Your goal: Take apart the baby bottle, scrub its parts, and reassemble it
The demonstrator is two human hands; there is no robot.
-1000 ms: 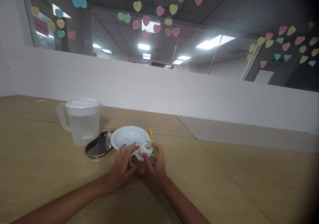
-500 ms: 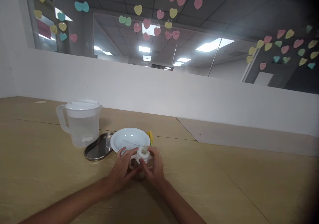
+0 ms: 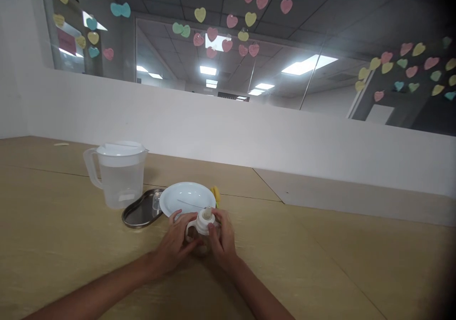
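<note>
A baby bottle (image 3: 205, 223) with a clear teat, a white collar and a white side handle stands upright between my hands in front of the bowl. My left hand (image 3: 175, 240) is wrapped round its left side and lower body, near the handle. On the other side, my right hand (image 3: 223, 239) grips the white collar, thumb at the front and fingers behind. Most of the bottle's body is hidden by my fingers. Just behind it lies a white bowl (image 3: 187, 192), with a thin, light stick-like thing (image 3: 188, 203) in it.
Left of the bowl sits a metal kidney-shaped tray (image 3: 133, 224) holding a small clear piece (image 3: 156, 200). A lidded clear pitcher (image 3: 123, 182) stands behind the tray. Something yellow (image 3: 215, 194) shows past the bowl's right rim. A white wall (image 3: 213, 125) borders the table's back.
My right thumb has shifted rightward along the front of the collar, and more of the collar and handle shows. My left hand keeps its hold. The whole view has moved slightly.
</note>
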